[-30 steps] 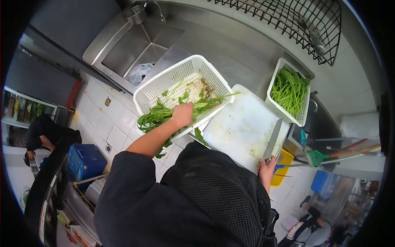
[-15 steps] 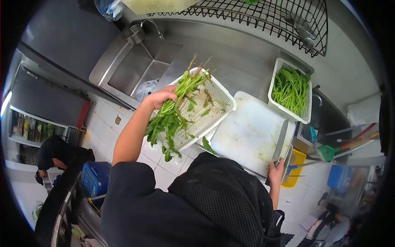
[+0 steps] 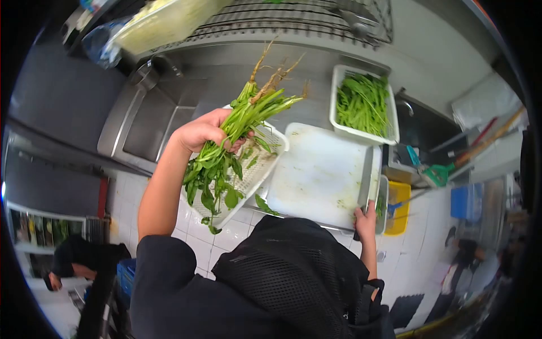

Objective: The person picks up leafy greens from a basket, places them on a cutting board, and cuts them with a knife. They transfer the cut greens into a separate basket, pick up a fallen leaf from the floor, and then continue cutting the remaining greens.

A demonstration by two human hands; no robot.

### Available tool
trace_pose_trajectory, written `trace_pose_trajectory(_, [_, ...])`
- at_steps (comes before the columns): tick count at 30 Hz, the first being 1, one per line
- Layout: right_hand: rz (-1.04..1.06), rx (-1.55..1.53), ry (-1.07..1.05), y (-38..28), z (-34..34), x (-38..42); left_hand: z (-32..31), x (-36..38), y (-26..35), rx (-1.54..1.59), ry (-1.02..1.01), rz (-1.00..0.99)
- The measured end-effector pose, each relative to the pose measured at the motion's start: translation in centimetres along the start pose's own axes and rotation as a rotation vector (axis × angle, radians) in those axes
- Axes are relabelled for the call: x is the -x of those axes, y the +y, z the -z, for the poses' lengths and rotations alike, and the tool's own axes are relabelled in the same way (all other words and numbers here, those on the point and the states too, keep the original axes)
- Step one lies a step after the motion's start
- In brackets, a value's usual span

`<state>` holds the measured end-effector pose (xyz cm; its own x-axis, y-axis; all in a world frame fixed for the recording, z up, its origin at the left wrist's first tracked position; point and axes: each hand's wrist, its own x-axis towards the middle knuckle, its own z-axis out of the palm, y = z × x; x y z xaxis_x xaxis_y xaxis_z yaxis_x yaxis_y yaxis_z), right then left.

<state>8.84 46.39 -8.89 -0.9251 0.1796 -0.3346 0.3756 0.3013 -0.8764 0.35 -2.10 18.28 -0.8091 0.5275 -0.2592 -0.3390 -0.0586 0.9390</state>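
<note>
My left hand (image 3: 212, 133) is closed around a bunch of leafy greens (image 3: 243, 121). Its brown roots point up and away, and its leaves hang down toward me. Beneath the bunch is a white plastic basket (image 3: 280, 148) with root scraps and loose leaves in it. My right hand (image 3: 367, 221) grips the handle of a large knife (image 3: 368, 176), whose blade lies along the right edge of a white cutting board (image 3: 313, 175). Small green bits dot the board. A loose leaf (image 3: 264, 205) lies at its near left edge.
Behind the board stands a white basket (image 3: 337, 121) filled with cut greens (image 3: 364, 104). A steel sink (image 3: 149, 133) is at the left, a wire rack (image 3: 254, 20) above. A yellow bin (image 3: 401, 209) and long handles (image 3: 474, 152) are at the right. Another person (image 3: 84, 257) bends at far left.
My left hand has raised the greens nearer the camera and moved them toward the board. The view has shifted. My right hand still holds the knife at the board's right edge.
</note>
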Motion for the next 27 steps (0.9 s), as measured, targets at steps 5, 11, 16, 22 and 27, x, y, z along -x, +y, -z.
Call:
trace_pose_trajectory(5, [-0.06, -0.231, -0.049, -0.4, 1.3, 0.5, -6.8, -9.8, -2.2, -0.306, -0.208, -0.035])
trace_pose_trajectory(11, [-0.091, -0.508, 0.14, -1.6, 4.5, 4.5, -16.3, -23.7, -14.4, -0.906, -0.227, -0.042])
trace_pose_trajectory(16, [-0.149, -0.449, 0.242, 1.0, 7.4, 7.4, -20.7, -27.1, -22.4, -1.25, -0.245, 0.017])
trace_pose_trajectory(22, [-0.069, -0.341, 0.421, -0.7, 6.0, 10.6, -21.4, -24.7, -24.5, -1.332, -0.063, -0.156])
trace_pose_trajectory(27, [0.179, 0.112, 0.147, -3.1, 5.5, 9.6, -21.0, -22.6, -25.4, -1.361, 0.054, -0.183])
